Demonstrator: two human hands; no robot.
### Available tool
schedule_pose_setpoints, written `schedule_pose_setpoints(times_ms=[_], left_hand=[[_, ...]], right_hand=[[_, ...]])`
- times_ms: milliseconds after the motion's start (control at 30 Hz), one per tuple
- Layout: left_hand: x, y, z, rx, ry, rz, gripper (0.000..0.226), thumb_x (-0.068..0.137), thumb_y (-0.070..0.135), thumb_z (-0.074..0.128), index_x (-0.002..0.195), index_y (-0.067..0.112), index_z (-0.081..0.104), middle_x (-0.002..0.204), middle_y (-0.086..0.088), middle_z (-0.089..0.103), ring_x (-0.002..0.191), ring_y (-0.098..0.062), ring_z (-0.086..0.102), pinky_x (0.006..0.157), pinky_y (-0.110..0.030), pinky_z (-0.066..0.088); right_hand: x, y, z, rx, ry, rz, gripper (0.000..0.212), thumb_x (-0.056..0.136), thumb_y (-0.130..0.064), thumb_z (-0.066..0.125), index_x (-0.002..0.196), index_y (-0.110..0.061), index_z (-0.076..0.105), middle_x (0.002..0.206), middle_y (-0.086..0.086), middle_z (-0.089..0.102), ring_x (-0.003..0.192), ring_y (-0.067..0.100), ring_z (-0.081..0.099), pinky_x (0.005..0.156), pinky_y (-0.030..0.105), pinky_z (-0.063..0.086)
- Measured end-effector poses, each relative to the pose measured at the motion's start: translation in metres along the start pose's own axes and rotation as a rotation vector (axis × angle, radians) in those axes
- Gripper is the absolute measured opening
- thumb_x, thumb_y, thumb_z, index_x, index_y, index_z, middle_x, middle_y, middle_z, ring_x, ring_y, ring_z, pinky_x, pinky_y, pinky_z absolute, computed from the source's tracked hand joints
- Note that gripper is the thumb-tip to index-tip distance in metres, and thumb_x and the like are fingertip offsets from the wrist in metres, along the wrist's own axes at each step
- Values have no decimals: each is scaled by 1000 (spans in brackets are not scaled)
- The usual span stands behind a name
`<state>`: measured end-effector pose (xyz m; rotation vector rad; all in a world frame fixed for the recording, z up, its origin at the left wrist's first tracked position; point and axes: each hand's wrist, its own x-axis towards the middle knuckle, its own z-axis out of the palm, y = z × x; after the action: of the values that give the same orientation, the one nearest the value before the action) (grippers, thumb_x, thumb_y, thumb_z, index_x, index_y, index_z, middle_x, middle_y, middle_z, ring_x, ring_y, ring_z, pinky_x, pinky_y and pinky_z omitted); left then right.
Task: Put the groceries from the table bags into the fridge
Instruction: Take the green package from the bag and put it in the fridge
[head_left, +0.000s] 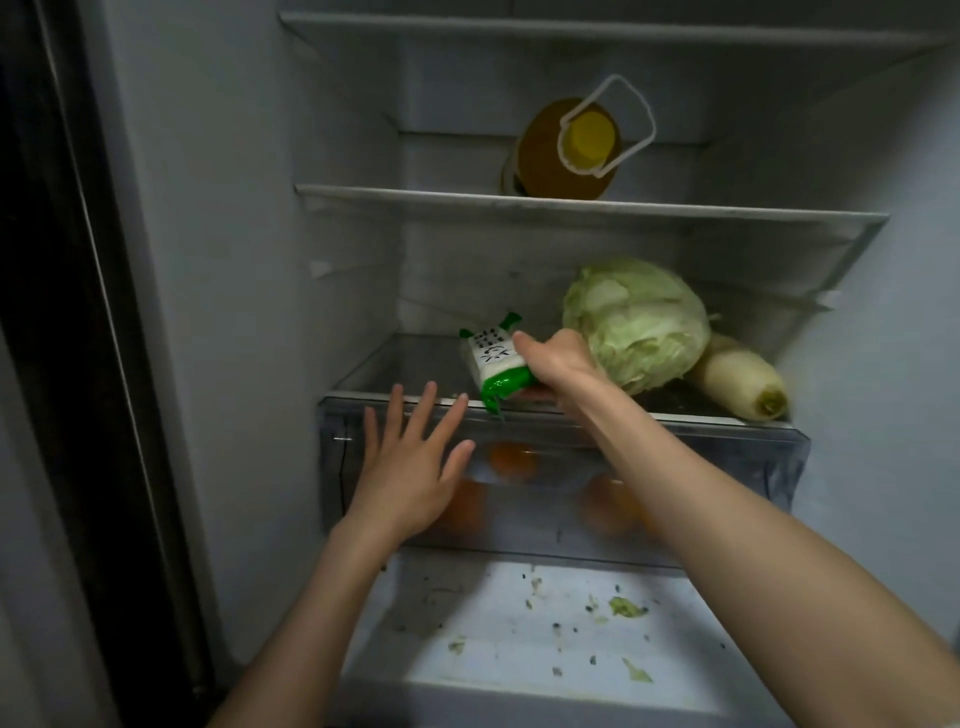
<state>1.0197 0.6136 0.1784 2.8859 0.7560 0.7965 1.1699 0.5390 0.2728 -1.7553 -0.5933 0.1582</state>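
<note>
I look into an open fridge. My right hand (558, 364) is shut on a green and white packet (493, 364), holding it tilted over the front edge of the lower glass shelf (374, 374). To its right on that shelf sit a pale green cabbage (639, 322) and a white radish (737, 379). My left hand (410, 457) is open with fingers spread, in front of the left part of the clear drawer (727, 467) below the shelf.
A large bottle of yellow oil (563, 150) with a white handle stands on the shelf above. Several oranges (511, 460) show through the drawer front. The fridge floor (519, 634) below carries vegetable scraps. A dark door edge (67, 312) runs down the left.
</note>
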Motion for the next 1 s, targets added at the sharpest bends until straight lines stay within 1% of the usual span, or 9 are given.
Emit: schedule_pose_setpoints(times_ms=[100, 167, 267, 367, 467, 567, 733, 900, 1000], left_hand=[[0, 0, 0, -14, 8, -9, 78, 72, 66, -8, 146, 43, 3, 158, 6, -6, 143, -23, -17, 112, -46, -14], [1, 0, -1, -10, 0, -20, 65, 84, 65, 2, 145, 44, 4, 158, 6, -6, 143, -22, -16, 112, -45, -15], [1, 0, -2, -10, -13, -23, 55, 91, 57, 11, 145, 45, 4, 158, 7, -5, 144, -20, -15, 112, -44, -15], [0, 1, -4, -4, -20, -27, 62, 84, 57, 8, 145, 45, 5, 158, 7, -3, 144, -20, -14, 112, -43, -15], [0, 3, -4, -5, -15, -31, 57, 89, 56, 11, 145, 45, 7, 158, 7, -3, 144, -19, -13, 112, -42, -15], [-1, 2, -3, -1, -3, -25, 54, 93, 54, 15, 145, 44, 7, 158, 6, -3, 144, -20, -13, 112, -43, -15], [-1, 2, -2, 28, -24, -32, 52, 97, 52, 20, 145, 45, 1, 158, 7, -9, 143, -20, -16, 111, -43, -17], [-2, 4, -3, 46, -36, -37, 54, 97, 51, 21, 145, 45, -1, 157, 6, -12, 143, -21, -18, 111, -44, -17], [-1, 7, -6, 54, -84, -55, 54, 97, 50, 21, 146, 42, -1, 157, 5, -15, 142, -24, -21, 111, -47, -16]], right_hand=[[13, 8, 5, -54, 32, -19, 53, 83, -39, 63, 105, 10, 61, 111, 25, 63, 103, 41, 61, 87, 51, 51], [7, 2, 4, -108, 40, -28, 51, 87, -38, 59, 109, 8, 61, 113, 23, 63, 106, 37, 59, 89, 42, 50], [4, -1, -1, -104, -43, -31, 50, 86, -36, 63, 114, 6, 56, 109, 13, 62, 96, 29, 60, 71, 21, 52], [-6, 1, -8, -173, -220, -58, 69, 75, -34, 76, 126, 0, 45, 109, 6, 53, 100, 21, 54, 81, 28, 45], [-4, 2, -11, -377, -203, -187, 74, 72, -30, 79, 131, -3, 44, 128, 11, 54, 116, 25, 51, 93, 30, 40], [-1, 6, -6, -642, -125, -361, 57, 80, -39, 69, 123, -5, 56, 129, 16, 56, 120, 32, 50, 98, 35, 40], [1, 19, 0, -774, -64, -449, 50, 85, -50, 59, 113, -8, 65, 124, 20, 58, 117, 37, 49, 95, 39, 42], [-4, 17, 0, -873, -118, -472, 50, 91, -47, 50, 116, -5, 61, 123, 19, 60, 115, 35, 53, 95, 40, 42], [-13, 25, -2, -1015, -187, -496, 60, 94, -50, 40, 136, -7, 44, 138, 20, 47, 129, 33, 41, 109, 44, 25]])
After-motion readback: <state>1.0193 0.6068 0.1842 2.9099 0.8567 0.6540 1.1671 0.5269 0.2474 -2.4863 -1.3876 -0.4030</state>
